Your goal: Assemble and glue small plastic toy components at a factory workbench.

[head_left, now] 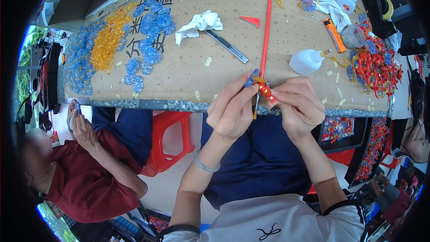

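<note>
Above the table's front edge, both hands pinch one small plastic figure (266, 91), red with translucent orange and blue parts. My left hand (230, 110) is closed at its blue and orange end. The fingers of my right hand (301, 105) close on the red end. A thin dark stick with a yellowish tip (255, 113) points down beside the figure; which fingers hold it is hidden. Just beyond the figure, a long red rod (266, 36) lies on the cardboard. Closest to my right hand stands a white squeeze bottle (306, 62) with a narrow nozzle.
Blue pieces (154, 31) and orange pieces (109, 40) are heaped at the left. A utility knife (226, 45) lies by a white cloth (199, 24). Red figures (376, 69) pile up at the right, near an orange marker-like tube (334, 36). Another person (94, 170) sits at the left.
</note>
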The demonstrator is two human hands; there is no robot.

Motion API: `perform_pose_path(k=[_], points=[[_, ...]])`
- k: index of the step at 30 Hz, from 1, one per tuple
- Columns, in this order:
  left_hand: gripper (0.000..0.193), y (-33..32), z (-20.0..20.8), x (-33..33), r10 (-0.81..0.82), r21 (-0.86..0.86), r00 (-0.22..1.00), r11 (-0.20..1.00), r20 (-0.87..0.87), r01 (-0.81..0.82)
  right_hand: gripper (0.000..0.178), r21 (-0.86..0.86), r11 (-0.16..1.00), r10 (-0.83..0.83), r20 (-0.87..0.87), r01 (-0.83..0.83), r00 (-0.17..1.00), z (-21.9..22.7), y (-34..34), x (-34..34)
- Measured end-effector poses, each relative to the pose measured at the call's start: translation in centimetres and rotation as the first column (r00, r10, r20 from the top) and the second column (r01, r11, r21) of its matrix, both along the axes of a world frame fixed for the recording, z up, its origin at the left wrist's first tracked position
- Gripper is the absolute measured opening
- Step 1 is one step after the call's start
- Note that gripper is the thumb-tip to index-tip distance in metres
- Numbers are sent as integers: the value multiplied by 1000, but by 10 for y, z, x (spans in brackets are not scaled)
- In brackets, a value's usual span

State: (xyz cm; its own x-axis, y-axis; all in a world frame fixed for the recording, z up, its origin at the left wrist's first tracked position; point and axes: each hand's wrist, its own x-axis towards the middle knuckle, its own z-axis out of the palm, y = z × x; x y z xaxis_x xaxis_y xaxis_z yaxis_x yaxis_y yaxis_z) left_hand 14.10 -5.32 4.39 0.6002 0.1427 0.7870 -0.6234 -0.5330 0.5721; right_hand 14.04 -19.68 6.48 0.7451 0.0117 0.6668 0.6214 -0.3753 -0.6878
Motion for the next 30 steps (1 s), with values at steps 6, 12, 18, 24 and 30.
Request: perform_pose_path(k=[6, 12, 18, 24, 30], points=[[19, 0, 2, 0, -1, 2, 1000, 1000, 1, 1, 27, -5, 1000, 1, 15, -1, 1000, 0, 0, 1], [19, 0, 2, 0, 2, 1, 1000, 1000, 1, -2, 26, -8, 1000, 8, 12, -8, 1000, 1, 0, 1], [21, 1, 2, -1, 3, 5, 1000, 1000, -11, -3, 25, -8, 1000, 15, 17, -15, 1000, 1, 0, 1], [22, 0, 2, 0, 3, 0, 1000, 1000, 2, -3, 25, -3, 1000, 10, 21, -10, 1000, 1, 1, 1], [21, 0, 1, 0, 9, 3, 1000, 1000, 4, -9, 25, -8, 1000, 7, 23, -7, 1000, 1, 0, 1]])
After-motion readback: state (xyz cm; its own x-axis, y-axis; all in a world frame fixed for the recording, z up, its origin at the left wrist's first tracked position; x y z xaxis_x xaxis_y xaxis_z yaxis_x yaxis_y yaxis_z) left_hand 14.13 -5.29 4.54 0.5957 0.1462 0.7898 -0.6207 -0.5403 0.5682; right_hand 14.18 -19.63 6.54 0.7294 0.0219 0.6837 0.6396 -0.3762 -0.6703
